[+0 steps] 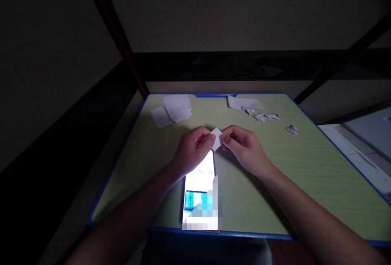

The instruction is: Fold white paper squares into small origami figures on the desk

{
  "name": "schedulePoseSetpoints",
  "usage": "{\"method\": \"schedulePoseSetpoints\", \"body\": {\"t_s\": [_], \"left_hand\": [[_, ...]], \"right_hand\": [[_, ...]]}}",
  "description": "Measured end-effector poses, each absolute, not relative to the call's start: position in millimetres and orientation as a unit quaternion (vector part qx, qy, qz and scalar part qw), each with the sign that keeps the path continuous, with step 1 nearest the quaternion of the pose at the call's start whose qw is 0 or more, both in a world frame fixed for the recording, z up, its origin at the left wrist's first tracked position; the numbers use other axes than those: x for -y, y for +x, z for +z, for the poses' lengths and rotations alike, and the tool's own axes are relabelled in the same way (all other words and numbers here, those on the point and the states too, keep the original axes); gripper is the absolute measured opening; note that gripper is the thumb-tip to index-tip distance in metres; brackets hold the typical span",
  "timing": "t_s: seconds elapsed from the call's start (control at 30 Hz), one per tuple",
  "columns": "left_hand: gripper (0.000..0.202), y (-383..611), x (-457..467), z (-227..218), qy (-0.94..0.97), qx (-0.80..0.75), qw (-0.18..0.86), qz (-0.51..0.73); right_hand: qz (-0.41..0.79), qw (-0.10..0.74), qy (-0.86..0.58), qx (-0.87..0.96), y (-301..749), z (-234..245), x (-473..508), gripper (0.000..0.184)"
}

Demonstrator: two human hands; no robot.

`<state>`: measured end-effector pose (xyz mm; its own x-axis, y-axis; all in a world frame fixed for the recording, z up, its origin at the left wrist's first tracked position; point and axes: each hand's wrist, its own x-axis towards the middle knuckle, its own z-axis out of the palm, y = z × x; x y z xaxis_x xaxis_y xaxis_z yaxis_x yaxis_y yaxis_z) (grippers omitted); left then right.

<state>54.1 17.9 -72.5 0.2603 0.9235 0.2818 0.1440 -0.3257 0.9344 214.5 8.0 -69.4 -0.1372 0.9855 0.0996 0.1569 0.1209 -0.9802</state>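
Note:
Both hands meet over the middle of a green table (305, 167) with a blue rim. My left hand (192, 151) and my right hand (244, 146) each pinch one side of a small folded white paper piece (216, 138), held just above the tabletop. The fingers of both hands are closed on it. A lit phone (200, 191) lies flat on the table just below my left hand, its screen facing up.
A stack of white paper squares (175, 108) lies at the back left. At the back right sit a white sheet (244, 102), several small folded paper pieces (262, 115) and a crumpled scrap (292, 129). Dark metal frame bars rise behind the table.

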Motion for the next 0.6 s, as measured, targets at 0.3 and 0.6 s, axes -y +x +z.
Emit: {"method": "schedulePoseSetpoints", "body": {"t_s": [0.3,0.6], "left_hand": [[0.022,51.2,-22.1,-71.5,0.652,-0.404,0.42,0.485],[0.023,53.5,-21.2,-73.6,0.655,-0.395,0.402,0.503]], "right_hand": [[0.497,0.455,-0.454,0.583,213.2,-68.6,-5.4,0.023],[0.516,0.481,-0.448,0.549,212.1,-68.7,-6.7,0.018]]}}
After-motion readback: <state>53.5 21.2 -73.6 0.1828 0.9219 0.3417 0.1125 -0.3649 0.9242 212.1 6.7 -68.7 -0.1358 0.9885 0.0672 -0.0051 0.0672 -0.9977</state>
